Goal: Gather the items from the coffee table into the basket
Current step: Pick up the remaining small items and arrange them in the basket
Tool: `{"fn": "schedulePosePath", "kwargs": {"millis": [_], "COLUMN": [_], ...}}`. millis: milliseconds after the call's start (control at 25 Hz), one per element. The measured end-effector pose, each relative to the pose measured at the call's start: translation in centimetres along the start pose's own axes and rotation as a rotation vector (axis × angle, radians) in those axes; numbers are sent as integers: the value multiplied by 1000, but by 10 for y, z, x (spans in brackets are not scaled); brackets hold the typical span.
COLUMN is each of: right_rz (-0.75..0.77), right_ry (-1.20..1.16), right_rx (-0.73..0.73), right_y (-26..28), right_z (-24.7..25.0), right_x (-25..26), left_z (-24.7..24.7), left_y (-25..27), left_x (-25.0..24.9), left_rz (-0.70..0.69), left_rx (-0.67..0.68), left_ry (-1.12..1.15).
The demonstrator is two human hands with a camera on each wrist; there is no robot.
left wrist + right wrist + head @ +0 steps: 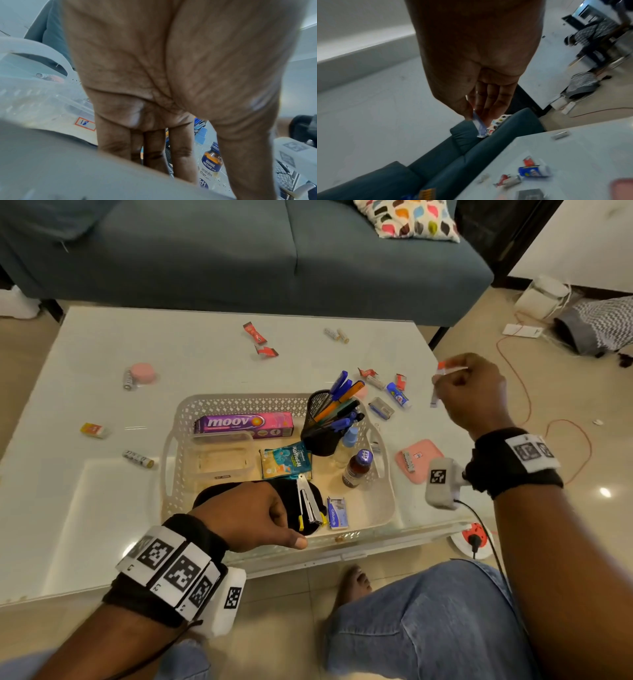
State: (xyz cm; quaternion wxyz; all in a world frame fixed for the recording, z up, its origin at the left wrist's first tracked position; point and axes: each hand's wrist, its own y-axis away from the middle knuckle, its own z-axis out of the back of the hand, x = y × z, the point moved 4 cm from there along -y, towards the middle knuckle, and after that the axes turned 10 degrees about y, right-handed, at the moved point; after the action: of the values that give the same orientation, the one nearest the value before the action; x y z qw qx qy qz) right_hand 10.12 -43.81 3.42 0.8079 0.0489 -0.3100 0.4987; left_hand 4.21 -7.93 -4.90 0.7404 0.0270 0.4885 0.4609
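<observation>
Honestly maybe halfway: the basket (385,498) on the coffee table (205,364) holds plenty, batteries (337,334) and wrappers (255,332) remain, right hand (474,392) pinches small packets (442,378), left hand (250,515) hangs loosely curled, empty.

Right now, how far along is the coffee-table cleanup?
Partway. Already in the basket: moov box, pen holder, iodine bottle, stapler. In hand: right hand pinches a small packet above the table; left hand rests at the basket's near rim. Left: batteries, red wrappers, pink pad.

Glossy table (102,508), perforated plastic basket (383,501)
</observation>
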Motion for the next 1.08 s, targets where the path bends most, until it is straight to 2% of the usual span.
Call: {"fn": "schedulePosePath", "kwargs": {"millis": [80,200,320,480,680,880,1000,1080], "right_rz": [145,364,484,436,375,460,493,484], "right_ry": [-113,-143,-49,154,324,461,435,312], "right_rx": [49,122,162,203,289,463,470,455], "right_y": [24,59,71,54,30,37,45,46], "right_z": [2,-17,-48,-77,-66,-80,-91,-88], "right_x": [49,109,138,142,137,144,143,136], "left_z": [0,0,1,3,4,3,3,2], "left_y": [1,2,5,7,6,5,4,2], "left_x": [-1,-4,-6,-7,-8,-7,-6,-5], "left_rz": [2,0,-4,-25,-19,-9,-3,-3], "left_rx": [6,3,-2,-7,-2,-2,-7,-6], "left_ry": [5,0,3,-2,-33,-29,-33,-39]}}
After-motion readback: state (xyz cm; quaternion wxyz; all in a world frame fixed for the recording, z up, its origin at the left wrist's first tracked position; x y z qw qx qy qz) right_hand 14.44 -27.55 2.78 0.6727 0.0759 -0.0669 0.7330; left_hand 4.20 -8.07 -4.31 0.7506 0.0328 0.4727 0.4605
